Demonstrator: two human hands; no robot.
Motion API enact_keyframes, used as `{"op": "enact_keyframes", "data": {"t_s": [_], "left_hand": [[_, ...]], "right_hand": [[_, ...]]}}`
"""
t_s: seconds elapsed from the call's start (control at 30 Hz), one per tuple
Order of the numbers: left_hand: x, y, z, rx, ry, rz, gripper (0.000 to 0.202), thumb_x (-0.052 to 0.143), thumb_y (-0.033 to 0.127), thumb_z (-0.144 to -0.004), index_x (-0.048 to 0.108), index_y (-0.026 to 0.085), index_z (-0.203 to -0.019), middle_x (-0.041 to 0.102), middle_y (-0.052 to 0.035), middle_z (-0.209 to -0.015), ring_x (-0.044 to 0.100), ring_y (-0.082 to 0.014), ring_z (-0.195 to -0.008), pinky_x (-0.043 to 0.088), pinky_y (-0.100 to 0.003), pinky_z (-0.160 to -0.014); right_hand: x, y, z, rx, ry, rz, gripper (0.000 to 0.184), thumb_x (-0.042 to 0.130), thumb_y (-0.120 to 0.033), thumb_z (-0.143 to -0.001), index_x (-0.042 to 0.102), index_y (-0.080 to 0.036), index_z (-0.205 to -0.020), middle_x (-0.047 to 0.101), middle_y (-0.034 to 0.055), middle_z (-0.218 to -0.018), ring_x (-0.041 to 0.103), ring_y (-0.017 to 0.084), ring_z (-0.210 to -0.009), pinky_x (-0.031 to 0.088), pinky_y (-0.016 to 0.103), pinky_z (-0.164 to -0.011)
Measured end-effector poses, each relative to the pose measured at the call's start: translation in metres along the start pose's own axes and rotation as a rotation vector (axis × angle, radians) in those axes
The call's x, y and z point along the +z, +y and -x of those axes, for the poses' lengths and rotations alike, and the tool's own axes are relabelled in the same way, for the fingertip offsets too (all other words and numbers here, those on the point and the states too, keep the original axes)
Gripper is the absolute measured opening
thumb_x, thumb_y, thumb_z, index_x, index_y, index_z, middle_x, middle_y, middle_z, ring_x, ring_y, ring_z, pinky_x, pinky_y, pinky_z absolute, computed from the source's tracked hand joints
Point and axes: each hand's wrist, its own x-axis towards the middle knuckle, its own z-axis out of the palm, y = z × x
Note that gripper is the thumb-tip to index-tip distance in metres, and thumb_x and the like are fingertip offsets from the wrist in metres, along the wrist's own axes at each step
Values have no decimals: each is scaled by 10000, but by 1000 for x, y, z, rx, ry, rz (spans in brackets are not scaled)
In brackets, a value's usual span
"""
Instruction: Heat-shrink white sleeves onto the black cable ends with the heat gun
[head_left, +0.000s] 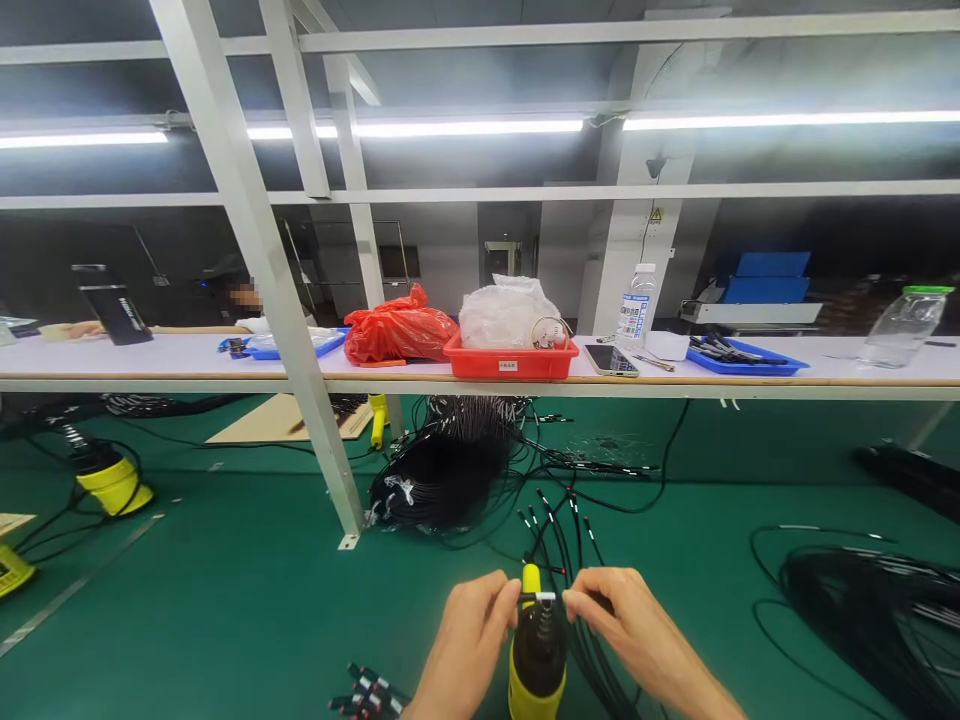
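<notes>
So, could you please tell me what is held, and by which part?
The left hand and right hand pinch a black cable's white-sleeved end.

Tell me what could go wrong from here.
The left hand and right hand pinch a white-banded cable right at the yellow tip of a brown bottle, so a slip might knock the bottle over. The loose black cables beside it could snag the hands or the bottle. The big cable heap behind could tangle with them if they get tugged.
</notes>
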Motion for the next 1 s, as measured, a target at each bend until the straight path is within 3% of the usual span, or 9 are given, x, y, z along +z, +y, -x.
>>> {"op": "enact_keyframes", "data": {"t_s": [0.13, 0.33, 0.5, 0.67, 0.87, 1.0], "left_hand": [[2, 0, -3, -6, -1, 22, 538, 277, 505, -1002, 453, 214, -585, 459, 39, -581, 469, -152, -629, 310, -264, -629], [-2, 5, 0, 33, -16, 97, 342, 386, 476, -983, 530, 224, -803, 586, 27, -819, 505, -165, -808, 350, -247, -726], [-1, 4, 1, -17, -70, -15, 501, 273, 506, -1003, 531, 217, -686, 570, 22, -709, 531, -182, -804, 348, -274, -770], [0, 4, 1, 1, -35, -7, 460, 321, 493, -997, 497, 216, -675, 538, 37, -689, 506, -163, -734, 331, -259, -692], [0, 6, -2, 34, 13, 75, 264, 431, 414, -965, 540, 229, -811, 599, 25, -835, 518, -168, -807, 369, -256, -745], [3, 5, -7, 83, 39, 94, 238, 462, 411, -937, 530, 227, -803, 581, 16, -801, 524, -173, -779, 392, -259, -738]], "right_hand": [[0, -1, 2, -16, -31, -11, 419, 393, -393, -964, 532, -199, -619, 408, -61, -561, 361, 120, -559, 247, 256, -543], [2, 2, -1, -34, 10, -136, 293, 499, -345, -912, 483, -209, -653, 436, -62, -617, 380, 124, -603, 263, 253, -557], [-2, 2, 3, -26, -17, -118, 307, 506, -365, -923, 519, -203, -663, 472, -59, -619, 412, 127, -608, 288, 246, -560], [-6, 1, 6, -32, -31, -14, 333, 462, -362, -961, 645, -209, -729, 617, -29, -709, 529, 157, -710, 351, 252, -653], [2, 9, -3, -35, 71, -54, 224, 527, -299, -901, 640, -201, -733, 640, -15, -723, 566, 166, -708, 387, 253, -647], [2, 7, -3, -41, 132, -67, 157, 550, -225, -855, 653, -180, -746, 651, -5, -739, 580, 161, -722, 394, 248, -668]]}}
